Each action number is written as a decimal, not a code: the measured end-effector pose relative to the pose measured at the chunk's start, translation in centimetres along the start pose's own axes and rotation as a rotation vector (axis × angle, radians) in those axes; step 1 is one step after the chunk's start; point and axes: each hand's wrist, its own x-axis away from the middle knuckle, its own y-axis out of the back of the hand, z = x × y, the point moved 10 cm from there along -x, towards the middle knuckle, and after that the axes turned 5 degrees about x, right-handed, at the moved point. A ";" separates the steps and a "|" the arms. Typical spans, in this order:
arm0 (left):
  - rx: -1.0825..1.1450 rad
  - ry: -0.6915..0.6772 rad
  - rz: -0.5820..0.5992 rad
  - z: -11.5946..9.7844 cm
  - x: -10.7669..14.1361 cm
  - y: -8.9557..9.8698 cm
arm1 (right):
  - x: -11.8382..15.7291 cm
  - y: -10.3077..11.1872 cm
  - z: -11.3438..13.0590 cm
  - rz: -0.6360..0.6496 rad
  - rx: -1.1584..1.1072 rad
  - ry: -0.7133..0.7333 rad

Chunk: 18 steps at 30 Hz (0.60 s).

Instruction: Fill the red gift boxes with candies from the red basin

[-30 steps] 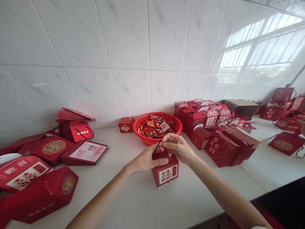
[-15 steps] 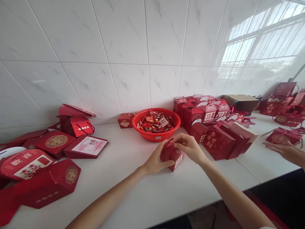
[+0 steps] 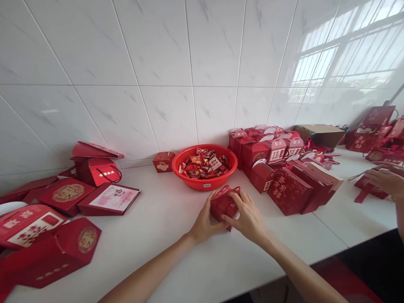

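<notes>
Both my hands are wrapped round a small red gift box [image 3: 221,205] with a rounded top flap and a thin red cord handle, standing on the white counter. My left hand [image 3: 205,223] grips its left side, thumb across the front. On the right side and top edge lies my right hand [image 3: 248,216], fingers curled against the box and covering much of its printed front. Just behind the box sits a red plastic basin [image 3: 205,184] filled with wrapped candies [image 3: 208,163].
Red boxes [image 3: 257,153] crowd the back right, with several red gift bags [image 3: 288,191] before them and an open cardboard carton [image 3: 320,134] behind. More boxes [image 3: 67,189] lie at left. At far right, another person's hands [image 3: 386,179] handle a red box [image 3: 372,187].
My right hand has moved from the box's top flap down onto its right side. The box is turned slightly, and its cord handle now shows. The other person's hands have closed in on their box.
</notes>
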 end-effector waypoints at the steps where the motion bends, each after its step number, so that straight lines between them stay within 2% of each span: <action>1: -0.026 -0.011 0.020 -0.3 0.1 -0.2 | 0.0 0.4 0.2 0.013 0.024 0.002; 4: -0.170 -0.060 0.078 -0.7 0.4 -0.4 | 0.5 3.7 0.7 0.037 0.028 0.090; 7: -0.306 -0.087 0.121 -0.4 0.8 -0.2 | 0.5 10.7 0.0 -0.026 -0.057 0.215; 8: -0.323 -0.089 0.133 -0.2 0.9 -0.2 | 0.1 13.8 -1.2 -0.086 -0.068 0.190; 9: -0.332 -0.084 0.141 0.1 1.0 -0.1 | -0.6 17.0 -2.9 -0.164 -0.044 0.127; 11: -0.358 -0.060 0.148 0.5 1.0 0.0 | -2.2 24.0 -7.0 -0.403 0.027 -0.046; 13: -0.404 -0.031 0.150 0.8 0.9 0.0 | -3.8 29.3 -11.5 -0.595 0.076 -0.246; 15: -0.461 -0.011 0.163 1.0 0.9 -0.2 | -5.6 32.4 -16.1 -0.706 0.125 -0.417; 18: -0.526 0.019 0.184 1.3 1.0 -0.5 | -8.6 33.2 -22.5 -0.679 0.210 -0.586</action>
